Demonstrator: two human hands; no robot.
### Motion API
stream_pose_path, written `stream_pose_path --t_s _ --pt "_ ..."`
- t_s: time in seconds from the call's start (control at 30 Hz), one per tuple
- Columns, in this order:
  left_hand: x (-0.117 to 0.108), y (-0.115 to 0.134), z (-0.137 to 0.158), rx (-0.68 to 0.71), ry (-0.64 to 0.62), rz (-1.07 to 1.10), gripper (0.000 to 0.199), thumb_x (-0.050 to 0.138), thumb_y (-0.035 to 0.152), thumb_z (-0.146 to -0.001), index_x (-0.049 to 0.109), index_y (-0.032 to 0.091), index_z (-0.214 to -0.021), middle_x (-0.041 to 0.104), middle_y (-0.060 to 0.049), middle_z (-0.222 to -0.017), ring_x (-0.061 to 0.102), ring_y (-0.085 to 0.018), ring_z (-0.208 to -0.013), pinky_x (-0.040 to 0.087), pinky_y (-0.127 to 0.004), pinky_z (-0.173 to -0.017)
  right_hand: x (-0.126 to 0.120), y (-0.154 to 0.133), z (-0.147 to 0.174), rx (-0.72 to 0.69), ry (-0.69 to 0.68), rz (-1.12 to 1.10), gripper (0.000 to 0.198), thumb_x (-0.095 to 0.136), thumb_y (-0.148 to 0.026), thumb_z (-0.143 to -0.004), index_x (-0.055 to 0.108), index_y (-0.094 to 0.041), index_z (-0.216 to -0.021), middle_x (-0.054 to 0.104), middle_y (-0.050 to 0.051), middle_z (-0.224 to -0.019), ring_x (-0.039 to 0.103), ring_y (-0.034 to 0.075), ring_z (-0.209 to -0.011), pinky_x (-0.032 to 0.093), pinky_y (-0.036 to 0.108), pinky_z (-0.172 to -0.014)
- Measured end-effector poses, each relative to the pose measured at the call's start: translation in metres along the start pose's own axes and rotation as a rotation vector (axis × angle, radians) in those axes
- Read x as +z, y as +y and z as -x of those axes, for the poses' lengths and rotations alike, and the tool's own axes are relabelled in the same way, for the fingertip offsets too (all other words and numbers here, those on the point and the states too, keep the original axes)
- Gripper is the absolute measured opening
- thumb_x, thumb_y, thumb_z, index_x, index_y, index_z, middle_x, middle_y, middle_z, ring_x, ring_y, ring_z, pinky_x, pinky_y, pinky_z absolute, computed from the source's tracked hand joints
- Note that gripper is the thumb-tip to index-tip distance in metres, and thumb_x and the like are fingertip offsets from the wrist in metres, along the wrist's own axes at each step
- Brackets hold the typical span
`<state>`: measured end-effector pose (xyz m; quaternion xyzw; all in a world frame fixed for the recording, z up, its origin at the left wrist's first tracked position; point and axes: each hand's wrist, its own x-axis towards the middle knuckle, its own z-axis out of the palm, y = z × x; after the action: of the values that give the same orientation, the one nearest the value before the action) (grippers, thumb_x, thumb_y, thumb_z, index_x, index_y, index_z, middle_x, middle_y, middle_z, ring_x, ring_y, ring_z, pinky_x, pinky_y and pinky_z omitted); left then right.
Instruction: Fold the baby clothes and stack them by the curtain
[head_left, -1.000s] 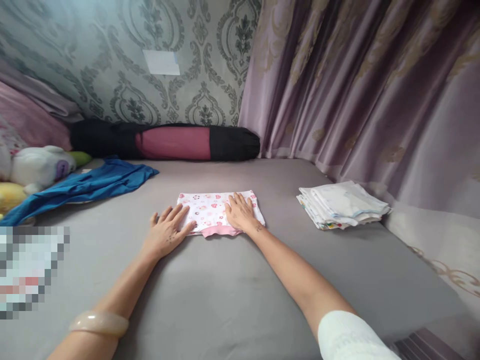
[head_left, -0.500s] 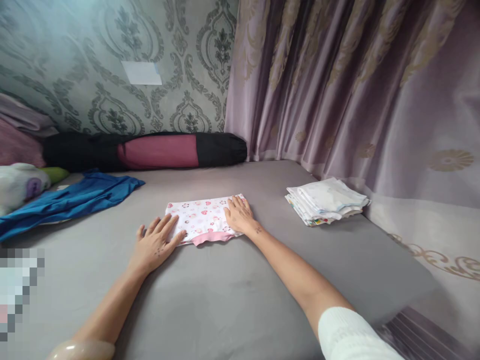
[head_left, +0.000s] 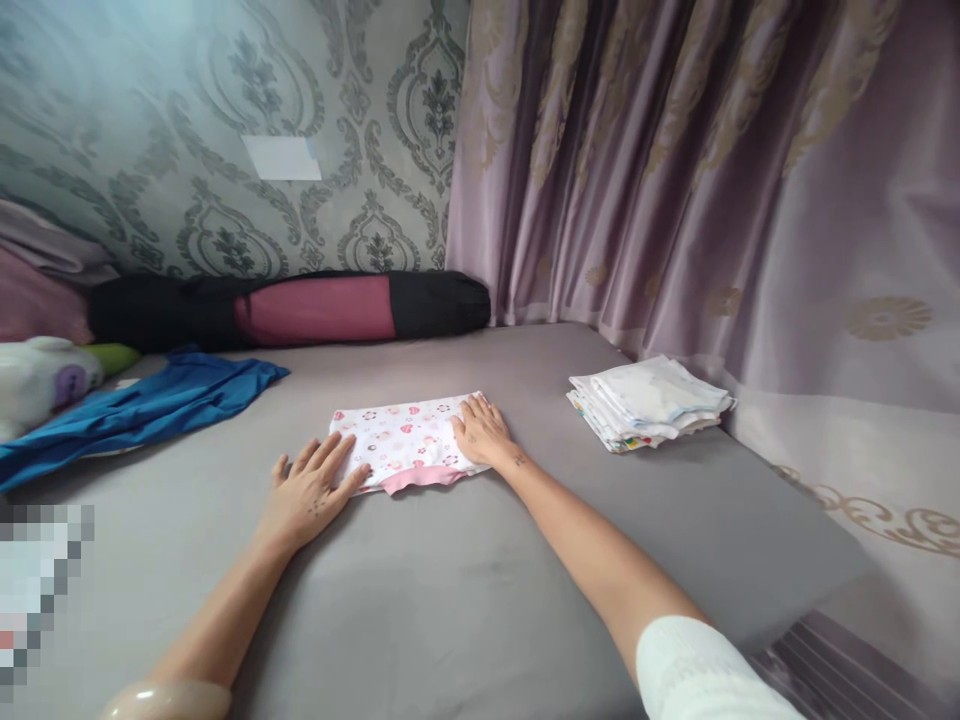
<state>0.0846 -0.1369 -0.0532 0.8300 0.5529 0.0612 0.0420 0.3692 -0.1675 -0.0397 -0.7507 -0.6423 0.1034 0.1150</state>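
A folded white garment [head_left: 401, 440] with pink and red prints lies flat on the grey bed sheet [head_left: 420, 600]. Its pink trim shows along the near edge. My left hand [head_left: 315, 485] rests with spread fingers on the garment's left end, the thumb along the near corner. On the right end lies my right hand [head_left: 481, 432], palm down with fingers stretched out. Neither hand grips the cloth. The parts of the garment under both palms are hidden.
To the right sits a stack of folded white cloths [head_left: 649, 400] near the purple curtain [head_left: 600, 200]. A blue cloth [head_left: 180, 390] and a white plush toy [head_left: 34, 380] lie at the left. Along the wall stretches a long black and maroon bag [head_left: 315, 308].
Both hands stay on the garment in nearly the same place; the right hand's fingers have shifted very slightly. The view has tilted up a little.
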Motion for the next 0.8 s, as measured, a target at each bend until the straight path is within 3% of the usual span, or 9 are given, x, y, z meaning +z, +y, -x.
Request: stream_pose_path --t_s 0.33,0.63,0.73,0.8 --pt "0.005 -0.003 -0.002 0.003 0.025 0.003 0.061 0.029 0.057 -0.093 0.037 0.032 -0.148 0.033 -0.003 -0.156 0.027 -0.030 -0.144 0.015 -0.056 -0.115 -0.002 0.008 0.020 -0.025 0.045 0.014 0.061 0.025 -0.041 -0.100 0.032 -0.006 -0.150 0.021 0.015 -0.159 0.014 0.023 -0.148 0.011 0.041 -0.119" --pt "0.002 -0.002 -0.001 0.014 0.004 0.004 0.064 0.027 0.059 -0.093 0.035 0.029 -0.149 0.031 -0.004 -0.157 0.025 -0.031 -0.145 0.012 -0.057 -0.115 -0.001 0.015 0.013 -0.057 0.012 -0.075 0.058 0.029 -0.037 -0.099 0.035 -0.005 -0.148 0.025 0.016 -0.158 0.014 0.022 -0.148 0.013 0.036 -0.119" --pt "-0.002 0.000 -0.001 0.001 -0.023 0.049 0.066 0.028 0.061 -0.092 0.035 0.029 -0.149 0.031 -0.005 -0.158 0.025 -0.031 -0.145 0.011 -0.058 -0.115 -0.012 0.022 0.006 -0.017 0.002 -0.277 0.051 0.038 -0.029 -0.096 0.045 -0.010 -0.143 0.034 0.013 -0.155 0.026 0.019 -0.144 0.021 0.032 -0.117" --pt "-0.005 0.000 -0.003 -0.018 -0.044 0.106 0.066 0.029 0.062 -0.091 0.037 0.029 -0.148 0.032 -0.006 -0.157 0.027 -0.030 -0.144 0.014 -0.056 -0.116 -0.021 0.028 0.001 0.123 0.029 -0.492 0.046 0.043 -0.025 -0.092 0.052 -0.015 -0.137 0.048 0.012 -0.146 0.045 0.019 -0.134 0.035 0.030 -0.109"
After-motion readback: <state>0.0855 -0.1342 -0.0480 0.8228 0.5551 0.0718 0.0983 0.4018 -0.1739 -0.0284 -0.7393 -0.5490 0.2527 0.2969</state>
